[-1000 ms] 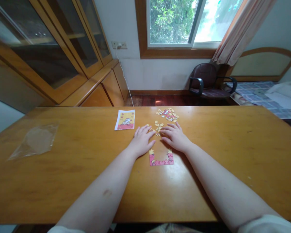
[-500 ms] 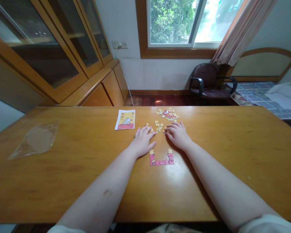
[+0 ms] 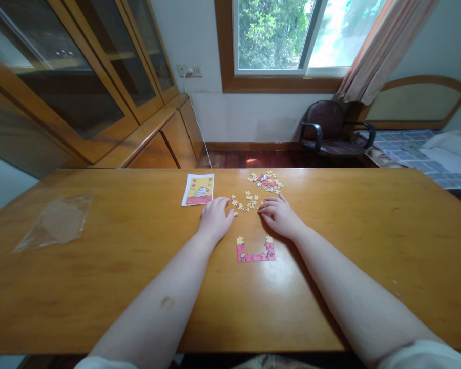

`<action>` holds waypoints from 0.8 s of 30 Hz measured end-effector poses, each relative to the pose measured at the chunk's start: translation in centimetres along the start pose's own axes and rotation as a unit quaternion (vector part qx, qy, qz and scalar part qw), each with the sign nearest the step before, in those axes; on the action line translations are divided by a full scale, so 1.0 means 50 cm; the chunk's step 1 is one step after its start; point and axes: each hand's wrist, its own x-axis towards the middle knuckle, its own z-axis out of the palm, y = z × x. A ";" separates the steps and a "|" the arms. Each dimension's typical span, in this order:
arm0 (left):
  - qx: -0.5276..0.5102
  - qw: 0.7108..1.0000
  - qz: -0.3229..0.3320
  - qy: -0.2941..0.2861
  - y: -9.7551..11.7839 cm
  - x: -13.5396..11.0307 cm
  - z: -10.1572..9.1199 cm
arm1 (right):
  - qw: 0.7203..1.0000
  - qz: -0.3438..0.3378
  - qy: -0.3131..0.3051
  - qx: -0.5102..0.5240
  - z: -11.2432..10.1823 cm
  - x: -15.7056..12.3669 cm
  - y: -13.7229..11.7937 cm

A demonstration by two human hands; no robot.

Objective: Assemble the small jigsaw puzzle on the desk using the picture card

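My left hand rests on the table with its fingers apart, beside the lower corner of the picture card. A small puzzle piece lies by its thumb tip. My right hand lies low with fingers stretched out, their tips at the right edge of a loose group of yellow puzzle pieces; whether they touch a piece I cannot tell. Nearer to me is a joined U-shaped puzzle border, pink along the bottom with a yellow piece atop each side. Farther off sits a mixed pile of puzzle pieces.
A clear plastic bag lies on the left of the wooden table. Beyond the table's far edge stand a glass-door cabinet, a dark armchair and a bed under the window side.
My left hand has drawn back to the left, away from the yellow pieces and the border, uncovering more pieces. My right hand has shifted only slightly, its fingers a little closer together.
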 end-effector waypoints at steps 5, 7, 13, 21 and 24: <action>0.010 0.999 0.033 -0.032 0.007 -0.002 0.003 | 1.000 0.017 0.018 -0.002 -0.002 0.001 -0.001; 0.017 0.998 0.039 -0.045 0.011 -0.004 0.001 | 0.997 0.059 0.052 -0.014 -0.003 0.003 0.006; 0.032 0.995 0.050 -0.085 0.024 -0.010 -0.010 | 0.980 0.166 0.099 -0.036 -0.015 0.005 0.034; 0.027 0.994 0.061 -0.087 0.026 -0.011 -0.010 | 0.983 0.161 0.073 -0.045 -0.023 0.000 0.026; 0.028 0.991 0.088 -0.095 0.026 -0.015 -0.010 | 0.987 0.139 0.055 -0.051 -0.018 0.002 0.020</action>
